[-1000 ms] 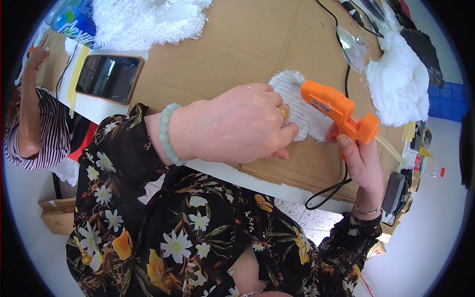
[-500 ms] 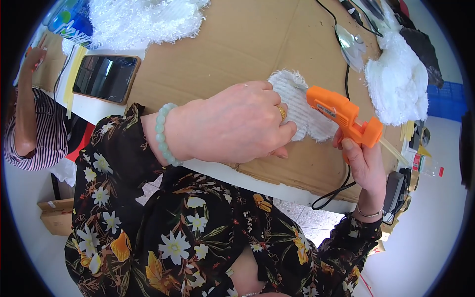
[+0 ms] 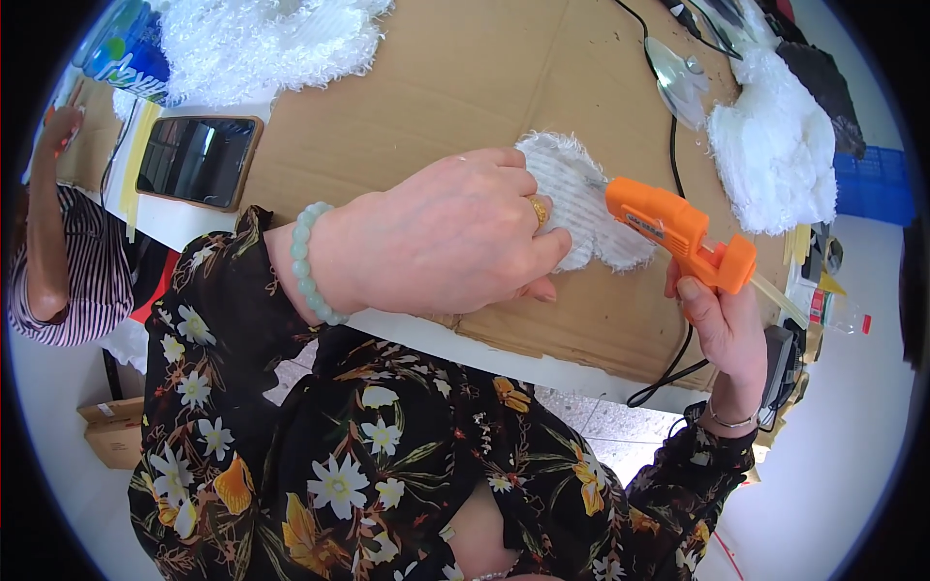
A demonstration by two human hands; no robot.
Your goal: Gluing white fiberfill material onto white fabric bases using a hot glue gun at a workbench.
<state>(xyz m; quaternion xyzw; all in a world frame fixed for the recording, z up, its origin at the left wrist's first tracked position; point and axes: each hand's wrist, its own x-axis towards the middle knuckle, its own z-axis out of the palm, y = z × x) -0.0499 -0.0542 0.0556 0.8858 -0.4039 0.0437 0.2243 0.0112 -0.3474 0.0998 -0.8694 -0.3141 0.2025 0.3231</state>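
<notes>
My right hand (image 3: 722, 318) is wrapped round the grip of an orange hot glue gun (image 3: 664, 225). A pale glue stick (image 3: 778, 298) juts from its back end. The gun's nozzle points left and lies over a small white fluffy ribbed cloth piece (image 3: 579, 189); whether it touches the cloth I cannot tell. My left hand (image 3: 455, 232) is closed at the near left edge of that cloth, with its fingers curled under. The fingertips' hold is partly hidden by the back of the hand.
Brown cardboard (image 3: 436, 77) covers the table. A phone (image 3: 197, 163) lies at left, below a white fluffy heap (image 3: 271, 44) and a blue-labelled bottle (image 3: 126, 58). Another white fluffy bundle (image 3: 775, 145) sits at right, beside a black cord (image 3: 672, 160). A co-worker's arm (image 3: 46, 223) shows far left.
The glue gun and my right hand have shifted slightly right and down in view. My left hand and the cloth have moved a little left and up. Both holds stay the same.
</notes>
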